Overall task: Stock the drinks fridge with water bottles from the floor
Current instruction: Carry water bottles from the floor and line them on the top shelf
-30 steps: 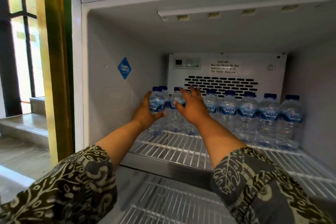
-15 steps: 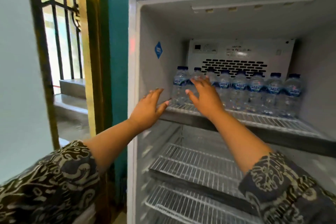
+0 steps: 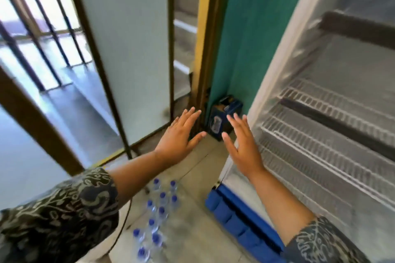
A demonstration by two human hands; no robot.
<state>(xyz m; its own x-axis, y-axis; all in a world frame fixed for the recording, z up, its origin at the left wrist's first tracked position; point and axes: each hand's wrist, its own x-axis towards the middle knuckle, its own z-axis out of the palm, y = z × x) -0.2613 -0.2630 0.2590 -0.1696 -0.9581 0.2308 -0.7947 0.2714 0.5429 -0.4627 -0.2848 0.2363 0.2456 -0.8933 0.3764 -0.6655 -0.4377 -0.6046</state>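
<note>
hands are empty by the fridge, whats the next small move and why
Likely lower both hands to the bottles on the floor and grip one each: left hand and right hand are open, holding nothing, and the shelves in view show no bottles.

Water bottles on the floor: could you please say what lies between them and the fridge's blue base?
Head view: only bare floor tile separates the water bottles from the blue base.
</note>
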